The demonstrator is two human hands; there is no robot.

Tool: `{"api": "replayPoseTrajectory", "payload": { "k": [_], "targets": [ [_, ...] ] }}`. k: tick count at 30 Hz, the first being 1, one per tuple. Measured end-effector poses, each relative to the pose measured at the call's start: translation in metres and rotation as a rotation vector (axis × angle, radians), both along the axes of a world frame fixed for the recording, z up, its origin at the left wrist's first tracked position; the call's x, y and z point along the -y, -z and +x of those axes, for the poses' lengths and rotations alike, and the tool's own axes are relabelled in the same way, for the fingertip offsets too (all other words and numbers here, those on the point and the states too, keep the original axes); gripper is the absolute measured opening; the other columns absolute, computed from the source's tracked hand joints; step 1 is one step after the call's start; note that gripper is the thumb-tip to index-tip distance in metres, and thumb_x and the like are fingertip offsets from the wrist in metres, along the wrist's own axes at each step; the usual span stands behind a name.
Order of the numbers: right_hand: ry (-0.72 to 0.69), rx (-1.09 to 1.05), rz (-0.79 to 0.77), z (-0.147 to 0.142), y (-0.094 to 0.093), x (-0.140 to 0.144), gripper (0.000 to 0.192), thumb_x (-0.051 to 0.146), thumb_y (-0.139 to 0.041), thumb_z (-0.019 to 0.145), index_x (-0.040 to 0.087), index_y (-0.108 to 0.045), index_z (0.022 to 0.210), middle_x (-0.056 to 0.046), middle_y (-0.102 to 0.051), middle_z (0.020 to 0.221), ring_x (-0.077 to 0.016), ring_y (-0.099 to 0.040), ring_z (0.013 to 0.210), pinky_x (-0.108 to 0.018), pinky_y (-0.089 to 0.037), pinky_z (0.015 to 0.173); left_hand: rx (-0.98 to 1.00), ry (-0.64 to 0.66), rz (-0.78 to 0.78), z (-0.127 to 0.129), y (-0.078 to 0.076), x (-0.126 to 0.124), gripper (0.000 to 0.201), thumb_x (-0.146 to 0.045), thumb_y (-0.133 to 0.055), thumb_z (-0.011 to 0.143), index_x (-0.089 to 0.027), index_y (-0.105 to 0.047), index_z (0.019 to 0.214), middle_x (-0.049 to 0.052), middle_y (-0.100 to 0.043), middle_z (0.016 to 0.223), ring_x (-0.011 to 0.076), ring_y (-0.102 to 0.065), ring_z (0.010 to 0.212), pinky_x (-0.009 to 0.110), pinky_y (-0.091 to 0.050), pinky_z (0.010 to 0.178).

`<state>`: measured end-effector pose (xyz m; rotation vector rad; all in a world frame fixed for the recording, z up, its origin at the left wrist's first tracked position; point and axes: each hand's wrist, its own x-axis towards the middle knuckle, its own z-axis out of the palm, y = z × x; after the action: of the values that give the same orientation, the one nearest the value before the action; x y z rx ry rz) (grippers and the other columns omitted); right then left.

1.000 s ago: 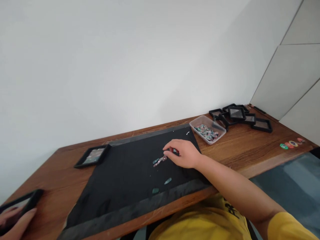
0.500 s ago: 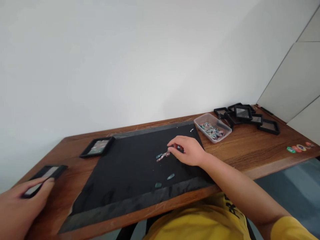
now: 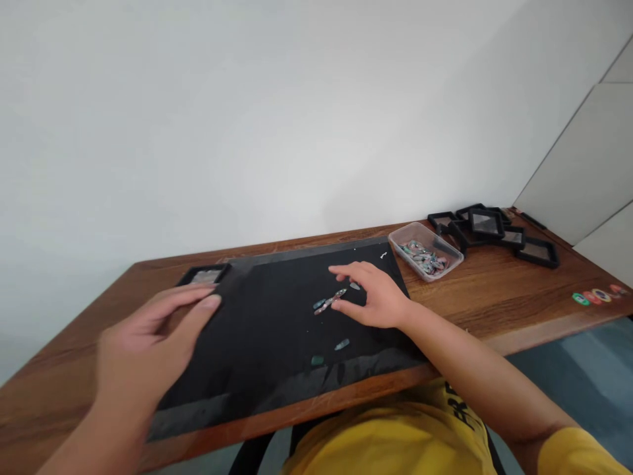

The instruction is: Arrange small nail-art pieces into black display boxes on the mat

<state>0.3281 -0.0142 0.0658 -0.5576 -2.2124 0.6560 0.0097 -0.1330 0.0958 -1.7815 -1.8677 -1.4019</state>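
Right hand [image 3: 376,300] spread flat on the black mat [image 3: 267,330], holding nothing, fingertips touching small shiny pieces [image 3: 329,302]. Probably light, hard and slippery; best pinched at the long edges. Left hand [image 3: 148,343] open above the mat's left side, empty. Two more pieces [image 3: 329,353] near the front edge. Beyond on the counter [image 3: 494,290]: clear tub [image 3: 425,252], black frames [image 3: 494,227], one frame [image 3: 202,275] at far left. Nothing in the way.

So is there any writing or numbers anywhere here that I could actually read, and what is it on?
"FR": black letters on the yellow shirt, cut off by the right forearm, so the rest of the word is hidden.
Round coloured stickers on the wooden table: any markings are too small to read.
Black frames, plastic tub and black mat: no text visible.
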Motion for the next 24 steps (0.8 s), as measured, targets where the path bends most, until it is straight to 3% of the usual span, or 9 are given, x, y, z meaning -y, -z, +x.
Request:
{"api": "replayPoseTrajectory", "payload": {
  "k": [1, 3, 5, 9, 11, 14, 17, 21, 24],
  "targets": [
    [-0.009, -0.016, 0.024, 0.0, -0.001, 0.0, 0.063, 0.046, -0.076, 0.095, 0.023, -0.058, 0.15, -0.014, -0.073, 0.134, -0.0285, -0.067, 0.125, -0.047, -0.051, 0.11, 0.006, 0.026, -0.034, 0.014, -0.007, -0.006, 0.011, -0.035, -0.075, 0.093, -0.026, -0.081, 0.09, -0.001, -0.085, 0.094, 0.0218, -0.078, 0.084, 0.034, -0.063, 0.08],
    [-0.017, -0.049, 0.065, 0.0, -0.003, -0.001, 0.078, 0.052, -0.078, 0.093, 0.025, -0.048, 0.16, -0.017, -0.064, 0.152, -0.0319, -0.059, 0.14, -0.053, -0.045, 0.118, 0.008, 0.206, -0.094, 0.045, -0.019, -0.019, 0.014, -0.036, -0.073, 0.093, -0.027, -0.081, 0.087, -0.002, -0.085, 0.093, 0.0206, -0.078, 0.084, 0.033, -0.065, 0.08],
    [-0.005, -0.093, 0.095, 0.0, -0.005, -0.002, 0.079, 0.054, -0.078, 0.093, 0.025, -0.047, 0.16, -0.017, -0.061, 0.157, -0.0322, -0.057, 0.144, -0.054, -0.044, 0.12, 0.027, 0.374, -0.118, 0.074, -0.027, -0.028, 0.013, -0.033, -0.072, 0.093, -0.027, -0.08, 0.086, -0.001, -0.084, 0.095, 0.0192, -0.078, 0.084, 0.031, -0.066, 0.079],
    [-0.013, -0.163, 0.085, 0.001, -0.007, -0.004, 0.036, 0.032, -0.069, 0.098, 0.024, -0.07, 0.133, -0.011, -0.079, 0.126, -0.0261, -0.072, 0.118, -0.047, -0.053, 0.109, 0.077, 0.517, -0.176, 0.113, -0.03, -0.035, 0.01, -0.031, -0.072, 0.094, -0.028, -0.08, 0.09, 0.001, -0.083, 0.098, 0.0199, -0.079, 0.091, 0.032, -0.066, 0.084],
    [-0.019, -0.172, 0.029, 0.002, -0.006, -0.004, 0.019, 0.023, -0.065, 0.097, 0.025, -0.077, 0.111, -0.007, -0.083, 0.105, -0.0233, -0.076, 0.102, -0.043, -0.057, 0.1, 0.098, 0.539, -0.177, 0.121, -0.029, -0.035, 0.01, -0.033, -0.072, 0.094, -0.028, -0.08, 0.095, 0.003, -0.083, 0.102, 0.0222, -0.079, 0.095, 0.035, -0.066, 0.088],
    [0.008, -0.24, -0.067, 0.002, -0.006, -0.002, 0.01, 0.026, -0.068, 0.097, 0.024, -0.077, 0.096, -0.006, -0.083, 0.096, -0.0212, -0.077, 0.092, -0.039, -0.06, 0.092, 0.104, 0.51, -0.154, 0.122, -0.028, -0.034, 0.022, -0.038, -0.078, 0.089, -0.028, -0.079, 0.108, 0.004, -0.082, 0.11, 0.0252, -0.078, 0.101, 0.04, -0.065, 0.093],
    [-0.04, -0.285, -0.094, 0.002, -0.009, -0.001, 0.017, 0.035, -0.067, 0.102, 0.023, -0.077, 0.095, -0.008, -0.084, 0.099, -0.0208, -0.078, 0.09, -0.039, -0.062, 0.089, 0.114, 0.486, -0.126, 0.119, -0.03, -0.03, 0.018, -0.034, -0.079, 0.089, -0.027, -0.078, 0.106, 0.004, -0.082, 0.107, 0.0235, -0.077, 0.098, 0.039, -0.065, 0.09],
    [-0.122, -0.314, -0.05, 0.001, -0.012, -0.001, 0.031, 0.049, -0.062, 0.105, 0.024, -0.078, 0.095, -0.008, -0.083, 0.093, -0.022, -0.078, 0.09, -0.042, -0.062, 0.091, 0.106, 0.635, -0.05, 0.115, -0.033, -0.028, 0.011, -0.018, -0.076, 0.091, -0.026, -0.08, 0.098, 0.003, -0.082, 0.096, 0.0206, -0.076, 0.089, 0.036, -0.065, 0.08],
    [-0.104, -0.337, -0.034, -0.001, -0.012, 0.0, 0.027, 0.047, -0.066, 0.103, 0.026, -0.08, 0.095, -0.007, -0.083, 0.095, -0.0218, -0.078, 0.093, -0.042, -0.061, 0.094, 0.031, 0.653, 0.048, 0.115, -0.035, -0.029, 0.016, -0.013, -0.078, 0.089, -0.027, -0.081, 0.095, 0.0, -0.082, 0.088, 0.0198, -0.076, 0.085, 0.035, -0.064, 0.075]
  ]
}}
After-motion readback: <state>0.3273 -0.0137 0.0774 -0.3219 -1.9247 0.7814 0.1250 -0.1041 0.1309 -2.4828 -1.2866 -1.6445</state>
